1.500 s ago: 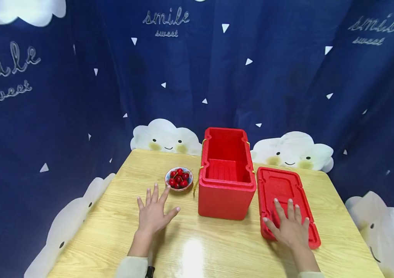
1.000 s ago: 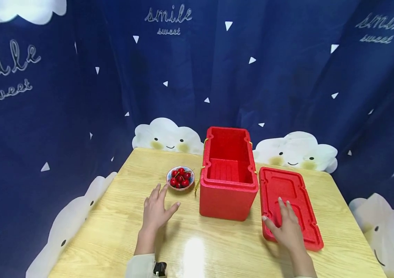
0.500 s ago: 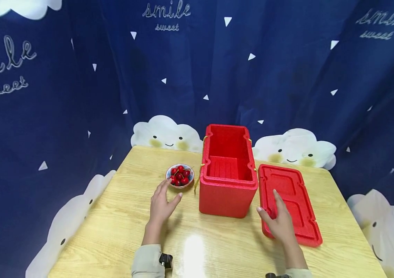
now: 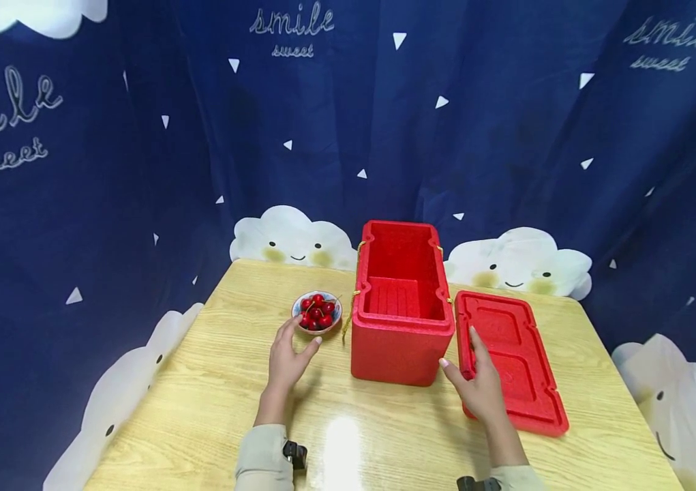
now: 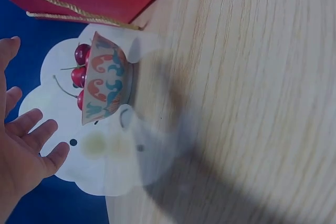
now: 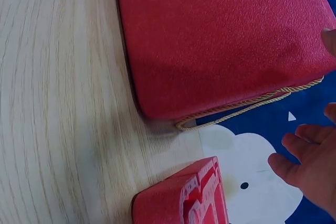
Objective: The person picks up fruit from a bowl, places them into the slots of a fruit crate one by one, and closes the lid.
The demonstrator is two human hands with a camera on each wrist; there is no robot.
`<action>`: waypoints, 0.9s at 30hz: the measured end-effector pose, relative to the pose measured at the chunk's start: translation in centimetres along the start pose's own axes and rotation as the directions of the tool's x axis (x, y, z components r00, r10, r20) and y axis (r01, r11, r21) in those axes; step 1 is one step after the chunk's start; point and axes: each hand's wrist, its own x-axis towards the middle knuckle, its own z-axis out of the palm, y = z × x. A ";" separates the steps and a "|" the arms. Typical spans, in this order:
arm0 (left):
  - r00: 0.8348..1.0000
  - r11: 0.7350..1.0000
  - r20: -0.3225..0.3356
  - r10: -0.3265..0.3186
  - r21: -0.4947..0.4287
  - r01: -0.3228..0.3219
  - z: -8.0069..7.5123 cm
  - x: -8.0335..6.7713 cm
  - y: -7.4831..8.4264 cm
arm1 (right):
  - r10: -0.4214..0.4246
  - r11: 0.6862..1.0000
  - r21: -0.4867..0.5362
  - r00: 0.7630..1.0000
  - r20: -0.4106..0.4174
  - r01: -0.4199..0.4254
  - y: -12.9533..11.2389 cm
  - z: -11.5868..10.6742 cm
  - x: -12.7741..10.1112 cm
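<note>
My hands are hovering over a wooden table [image 4: 213, 382], in front of a dark blue curtain [image 4: 495, 129] with clouds.

My left hand [image 4: 287, 361] is reaching with fingers loosely spread, holding nothing, just beside a small patterned bowl [image 5: 106, 81] of cherries [image 4: 317, 311] near the table's far left part. My right hand [image 4: 478, 385] is lying open on the near left edge of the red lid [image 4: 522, 351], which is resting flat near the right edge. Between bowl and lid, the red foam box [image 4: 401, 317] is standing open, with nothing inside that I can see.

Open hands [image 4: 289, 360] flanking red box [image 4: 401, 337]
</note>
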 end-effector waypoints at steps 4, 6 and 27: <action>0.999 0.999 0.006 -0.034 -0.017 0.034 0.1 0.1 -0.4 | 0.011 0.999 0.035 1.000 0.005 -0.011 -0.3 0.3 0.2; 0.999 0.998 0.012 -0.049 -0.024 0.049 0.1 0.3 -0.6 | 0.011 0.999 0.052 1.000 0.006 -0.011 -0.5 0.5 0.3; 0.995 0.994 -0.032 -0.091 -0.066 0.088 1.0 2.4 -2.6 | 0.013 0.985 0.171 0.999 0.029 -0.018 -3.0 1.1 4.1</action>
